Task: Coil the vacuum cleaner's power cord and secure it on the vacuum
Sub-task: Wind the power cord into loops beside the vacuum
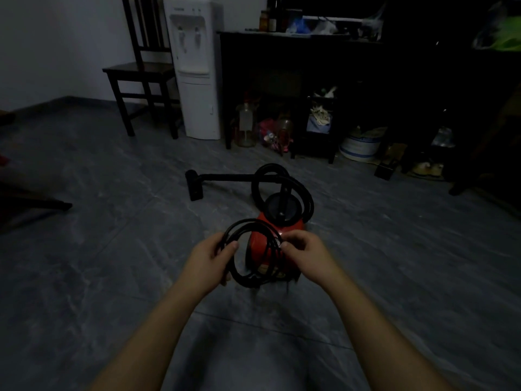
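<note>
On the grey marbled floor [112, 249] just ahead of the person sits the vacuum cleaner [291, 227] — a small red canister with a round black cap on top. Its ribbed black hose [270, 166] curls in a big loop over the far end. A straight black wand runs left from the hose to a floor nozzle [194, 185] that rests on the tiles.

The power cord [244, 281] is black, thin and slightly glossy. It is gathered into several loose loops that make a rough oval. The coil is held up in front of the vacuum's near end, so the red body shows through the loops. Whether the coil touches the vacuum cannot be told from this angle. A short dark bit below the coil's right side is too blurred to make out.

The left hand [207, 256] grips the left side of the coil, its fingers curled round the strands and its thumb laid across them. The right hand [304, 255] pinches the right side of the coil between thumb and curled fingers, right over the red body. Both forearms reach in from the lower edge of the view.

Farther back, a white water dispenser [194, 66] stands against the wall beside a dark wooden chair [141, 71]. To the right of it is a dark table [310, 43], with bottles, jars and bags on top and underneath — the room is dim, and much of that clutter is hard to read.
</note>
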A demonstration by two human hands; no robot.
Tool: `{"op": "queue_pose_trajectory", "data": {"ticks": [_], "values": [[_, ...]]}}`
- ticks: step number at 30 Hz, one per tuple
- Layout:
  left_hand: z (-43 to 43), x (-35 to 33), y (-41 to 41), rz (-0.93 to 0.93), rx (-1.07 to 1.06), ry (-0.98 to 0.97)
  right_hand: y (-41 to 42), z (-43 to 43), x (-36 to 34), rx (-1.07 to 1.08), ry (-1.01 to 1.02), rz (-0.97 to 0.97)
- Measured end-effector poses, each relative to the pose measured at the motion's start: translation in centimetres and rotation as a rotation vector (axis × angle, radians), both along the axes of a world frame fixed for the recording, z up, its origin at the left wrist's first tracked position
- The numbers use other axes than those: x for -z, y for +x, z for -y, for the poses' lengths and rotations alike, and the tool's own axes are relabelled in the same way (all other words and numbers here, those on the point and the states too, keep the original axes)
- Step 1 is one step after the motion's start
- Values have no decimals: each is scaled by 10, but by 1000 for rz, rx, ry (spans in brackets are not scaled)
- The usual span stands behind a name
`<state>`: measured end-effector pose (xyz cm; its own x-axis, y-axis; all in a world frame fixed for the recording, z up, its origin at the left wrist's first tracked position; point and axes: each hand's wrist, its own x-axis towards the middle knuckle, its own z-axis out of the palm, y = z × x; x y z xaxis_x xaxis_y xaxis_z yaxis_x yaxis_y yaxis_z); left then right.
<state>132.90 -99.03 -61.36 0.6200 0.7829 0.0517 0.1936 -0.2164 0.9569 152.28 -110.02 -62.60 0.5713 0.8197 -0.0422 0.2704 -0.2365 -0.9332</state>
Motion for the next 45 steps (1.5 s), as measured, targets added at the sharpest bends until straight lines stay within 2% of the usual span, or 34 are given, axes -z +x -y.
{"op": "queue_pose_trajectory", "data": {"ticks": [8,13,18,21,26,29,33,36,45], "values": [[-5,6,-1,78,-31,-168,-2,8,34,94,-39,-56],[-2,12,8,87,21,-269,-10,24,65,224,-104,-187],[8,18,23,140,57,-368,-19,42,86,225,-229,-303],[16,22,33,137,98,-408,-21,49,98,298,-267,-469],[19,33,41,99,173,-426,-13,58,104,449,-127,-725],[19,40,42,36,178,-395,-4,61,98,593,7,-829],[21,47,45,-16,184,-329,4,64,92,719,64,-914],[21,49,43,-34,198,-298,4,63,84,714,45,-896],[11,46,32,-52,184,-277,-6,40,51,531,105,-511]]}}
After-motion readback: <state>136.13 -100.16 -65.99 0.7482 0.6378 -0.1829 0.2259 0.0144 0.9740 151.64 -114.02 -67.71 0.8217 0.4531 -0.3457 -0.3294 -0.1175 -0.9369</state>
